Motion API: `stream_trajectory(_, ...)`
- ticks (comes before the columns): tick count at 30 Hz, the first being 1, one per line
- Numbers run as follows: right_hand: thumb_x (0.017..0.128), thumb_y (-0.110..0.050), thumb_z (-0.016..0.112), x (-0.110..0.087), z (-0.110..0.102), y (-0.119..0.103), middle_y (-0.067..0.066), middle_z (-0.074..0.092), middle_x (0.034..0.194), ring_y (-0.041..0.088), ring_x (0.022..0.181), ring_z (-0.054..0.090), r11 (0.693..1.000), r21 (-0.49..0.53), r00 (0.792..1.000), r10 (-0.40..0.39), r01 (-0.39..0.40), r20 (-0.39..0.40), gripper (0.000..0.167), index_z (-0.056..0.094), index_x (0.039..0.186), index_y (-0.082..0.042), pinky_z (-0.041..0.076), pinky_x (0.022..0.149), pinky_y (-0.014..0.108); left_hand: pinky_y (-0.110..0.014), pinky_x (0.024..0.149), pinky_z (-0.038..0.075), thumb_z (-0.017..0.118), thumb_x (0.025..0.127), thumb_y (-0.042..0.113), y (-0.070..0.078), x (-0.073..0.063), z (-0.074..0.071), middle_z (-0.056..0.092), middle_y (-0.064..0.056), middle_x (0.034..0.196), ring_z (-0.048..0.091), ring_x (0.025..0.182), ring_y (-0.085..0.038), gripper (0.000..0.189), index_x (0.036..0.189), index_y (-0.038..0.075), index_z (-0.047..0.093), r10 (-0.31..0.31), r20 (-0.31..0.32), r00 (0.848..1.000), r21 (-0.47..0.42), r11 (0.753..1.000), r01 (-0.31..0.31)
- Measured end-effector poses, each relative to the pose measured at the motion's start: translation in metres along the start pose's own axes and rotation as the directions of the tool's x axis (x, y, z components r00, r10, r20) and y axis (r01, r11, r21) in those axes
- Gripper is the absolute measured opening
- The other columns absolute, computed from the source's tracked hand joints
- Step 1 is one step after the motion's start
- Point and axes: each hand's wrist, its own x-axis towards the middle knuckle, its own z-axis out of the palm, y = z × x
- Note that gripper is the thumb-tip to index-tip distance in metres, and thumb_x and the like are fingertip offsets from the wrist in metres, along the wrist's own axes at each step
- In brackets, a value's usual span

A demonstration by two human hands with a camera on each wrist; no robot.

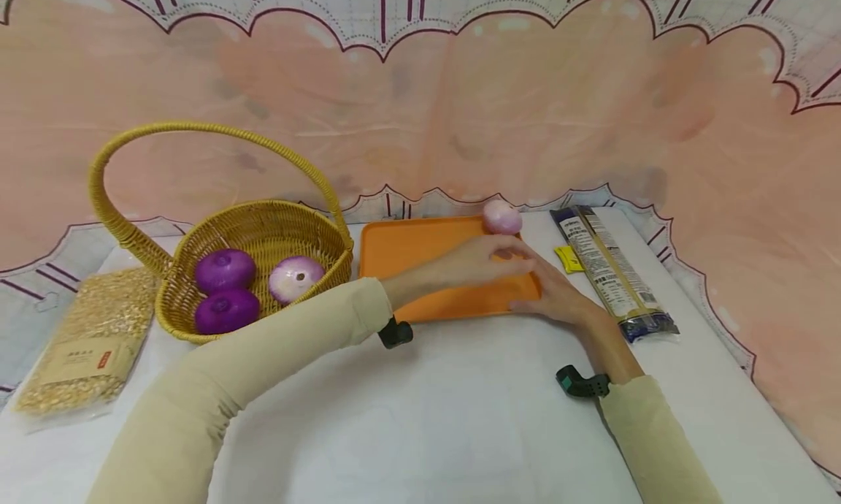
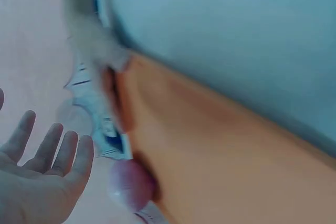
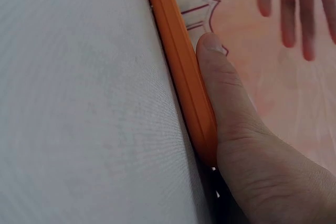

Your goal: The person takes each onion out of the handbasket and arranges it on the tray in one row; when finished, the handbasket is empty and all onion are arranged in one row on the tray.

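Observation:
My left hand (image 1: 468, 263) reaches across above an orange tray (image 1: 410, 241) with nothing in it. Its fingers (image 2: 46, 148) are spread and straight in the left wrist view. At the tray's right end is my right hand (image 1: 558, 292), its thumb (image 3: 223, 85) lying straight along the tray's edge in the right wrist view. In the head view the two hands overlap. A pale purple onion (image 1: 502, 217) sits at the tray's back right corner, just beyond the hands.
A yellow wicker basket (image 1: 167, 321) at left holds two dark purple onions (image 1: 225, 270) and a paler onion (image 1: 296, 279). A bag of grains (image 1: 85, 343) lies left of it. Right of the tray lie a long dark-blue-ended packet (image 1: 614, 274) and a small yellow packet (image 1: 569, 259).

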Motion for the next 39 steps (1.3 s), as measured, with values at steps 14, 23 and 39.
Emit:
stream_trajectory(14,0.079,-0.053,0.073,-0.002,-0.004,-0.005,0.015,0.001,0.164,0.037,0.151,0.004,0.997,-0.041,0.998,0.066,-0.065,0.009,0.115,0.002,0.156,-0.005,0.006,0.121,0.057,-0.033,0.107,0.043,0.058,0.096,0.036,-0.034,-0.038,0.013,0.063,-0.001,0.13,0.057,0.122,-0.02,0.039,0.127,0.012,0.061,-0.004,0.131,0.991,0.202,0.979,-0.023)
stream_trajectory(23,0.079,-0.051,0.074,-0.001,-0.003,-0.002,0.014,0.001,0.165,0.037,0.151,0.004,0.997,-0.022,0.997,0.076,-0.076,0.012,0.115,0.002,0.156,-0.007,0.006,0.121,0.058,-0.034,0.108,0.043,0.059,0.095,0.039,-0.03,-0.053,0.011,0.06,0.001,0.134,0.055,0.126,-0.017,0.042,0.131,0.017,0.058,-0.029,0.108,0.994,0.091,0.996,0.019)
stream_trajectory(39,0.079,-0.05,0.075,0.001,-0.002,0.0,0.014,0.001,0.165,0.036,0.152,0.003,0.997,-0.02,0.997,0.076,-0.075,0.02,0.115,0.002,0.156,-0.007,0.005,0.122,0.055,-0.04,0.099,0.049,0.062,0.094,0.03,-0.03,-0.124,-0.008,0.064,-0.007,0.125,0.061,0.113,-0.018,0.035,0.124,0.013,0.061,-0.018,0.123,0.992,-0.019,1.0,0.021)
